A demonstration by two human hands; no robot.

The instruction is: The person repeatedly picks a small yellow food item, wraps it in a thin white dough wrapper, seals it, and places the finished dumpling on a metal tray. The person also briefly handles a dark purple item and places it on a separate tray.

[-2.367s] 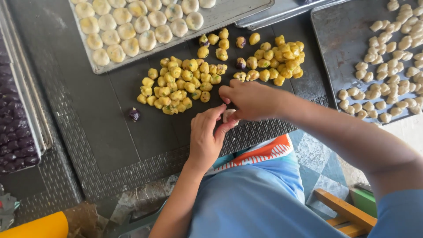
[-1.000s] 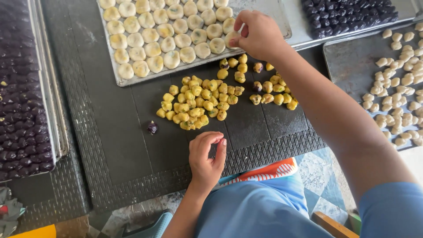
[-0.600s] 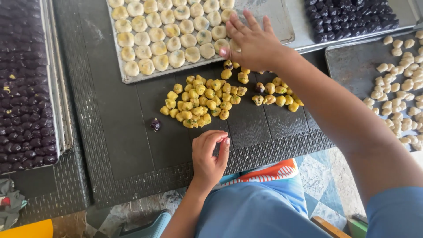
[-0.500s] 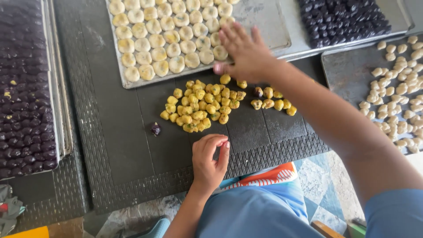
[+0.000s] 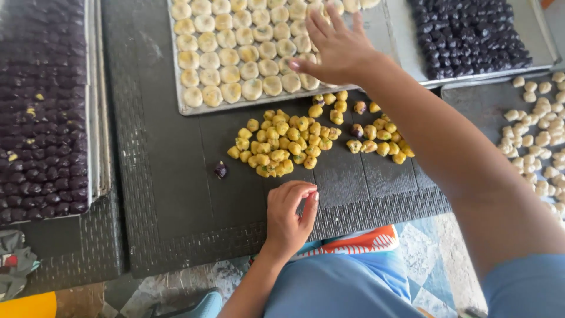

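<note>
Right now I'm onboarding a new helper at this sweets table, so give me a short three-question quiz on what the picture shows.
1. True or false: the right hand is spread over the tray of pale round pieces.
2. Multiple choice: the yellow pieces lie (A) loose on the dark mat, (B) in a bowl, (C) on a metal tray.
3. Fill in: a lone dark piece sits on the mat to the ____ of the yellow pile.

Key: 1 true; 2 A; 3 left. The left hand hovers near the mat's front edge, fingers curled; whether it holds anything cannot be told.
</note>
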